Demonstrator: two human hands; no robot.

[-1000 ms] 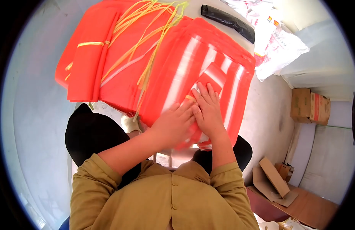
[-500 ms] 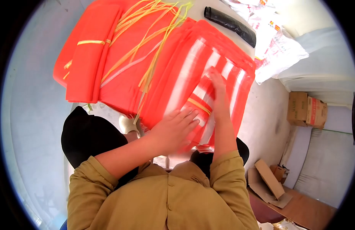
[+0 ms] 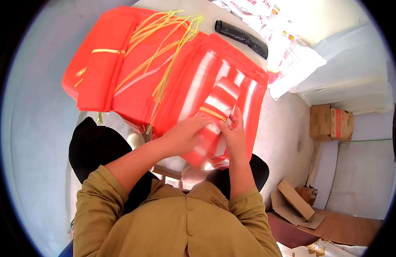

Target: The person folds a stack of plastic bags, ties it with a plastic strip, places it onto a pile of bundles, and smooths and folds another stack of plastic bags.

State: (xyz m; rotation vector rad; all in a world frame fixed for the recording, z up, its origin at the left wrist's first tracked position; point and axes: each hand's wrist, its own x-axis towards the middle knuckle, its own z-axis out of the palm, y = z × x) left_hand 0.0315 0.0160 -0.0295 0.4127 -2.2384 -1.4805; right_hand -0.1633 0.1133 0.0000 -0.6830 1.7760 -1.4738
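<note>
A folded red-and-white striped bundle (image 3: 225, 91), apparently of thin plastic bags, lies on a stack of similar striped sheets (image 3: 193, 81). Round its middle runs a yellow tie (image 3: 213, 113). My left hand (image 3: 187, 133) rests along the bundle's left side, its stretched fingers just below the tie and partly blurred. At the tie's right end, the thumb and fingers of my right hand (image 3: 234, 130) come together in a pinch. What lies under my left fingers is hidden.
Left on the table is a red stack (image 3: 142, 85) with a tied red bundle (image 3: 104, 64) and loose yellow strips (image 3: 174, 43) on it. Behind are a black roll (image 3: 241, 38) and a white printed sack (image 3: 292, 64). Cardboard boxes (image 3: 330, 123) stand at right.
My right hand has drawn back from the bundle's far end to the tie and closed there. My left hand has shifted left to the bundle's side. The view has shifted slightly.
</note>
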